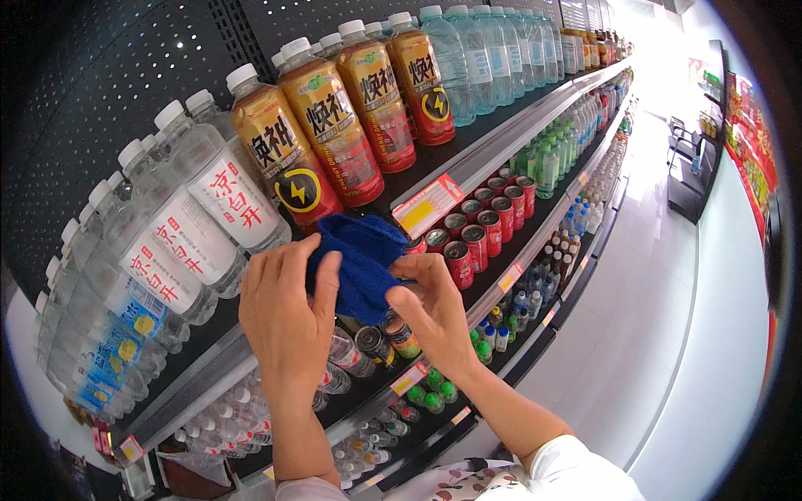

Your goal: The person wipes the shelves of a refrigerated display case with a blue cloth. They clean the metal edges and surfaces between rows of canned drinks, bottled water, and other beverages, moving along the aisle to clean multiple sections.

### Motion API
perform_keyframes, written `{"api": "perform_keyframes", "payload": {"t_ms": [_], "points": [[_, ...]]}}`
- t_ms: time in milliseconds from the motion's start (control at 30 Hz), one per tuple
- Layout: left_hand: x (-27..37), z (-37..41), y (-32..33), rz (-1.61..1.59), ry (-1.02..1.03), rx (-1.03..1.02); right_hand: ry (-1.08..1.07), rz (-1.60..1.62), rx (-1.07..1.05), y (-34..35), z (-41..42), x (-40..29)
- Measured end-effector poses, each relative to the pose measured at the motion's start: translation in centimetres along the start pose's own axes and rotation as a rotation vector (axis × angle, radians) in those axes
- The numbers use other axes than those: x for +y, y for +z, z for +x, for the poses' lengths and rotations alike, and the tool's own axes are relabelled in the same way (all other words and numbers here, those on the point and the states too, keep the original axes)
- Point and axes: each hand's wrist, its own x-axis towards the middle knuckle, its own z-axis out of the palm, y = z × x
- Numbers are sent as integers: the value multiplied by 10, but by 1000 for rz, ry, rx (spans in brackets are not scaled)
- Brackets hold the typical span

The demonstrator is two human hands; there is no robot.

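A folded blue cloth (363, 269) is bunched between my two hands, in front of the edge of the upper shelf. My left hand (285, 307) grips its left side, with the thumb along the front. My right hand (435, 313) pinches at the right edge with curled fingers; some fingertips are hidden. Just behind the cloth stand amber energy drink bottles (329, 122) with white caps, the nearest partly covered by it. To the left, clear water bottles (225, 194) with white labels and red writing stand upright beside my left hand.
A price tag (428, 205) on the shelf's clear front strip (501, 138) sits close above my right hand. Red cans (458, 263) fill part of the shelf below. Pale blue bottles (448, 62) continue along the upper shelf. A white-floored aisle (601, 300) runs on the right.
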Motion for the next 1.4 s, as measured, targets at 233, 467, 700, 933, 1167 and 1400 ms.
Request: {"api": "perform_keyframes", "payload": {"t_ms": [233, 467, 700, 933, 1167, 1400], "points": [[13, 10, 17, -155, -56, -8, 83, 12, -128, -14, 15, 7], [52, 33, 30, -202, 203, 357, -483, -385, -55, -43, 32, -32], [84, 65, 96, 179, 131, 55, -449, -719, 63, -106, 102, -47], [100, 68, 110, 269, 116, 47, -848, -958, -7, -128, 104, -62], [123, 83, 128, 345, 95, -13, -919, -967, -170, -149, 126, -51], [155, 106, 168, 210, 117, -11, -969, -1012, -158, -199, 160, -59]]}}
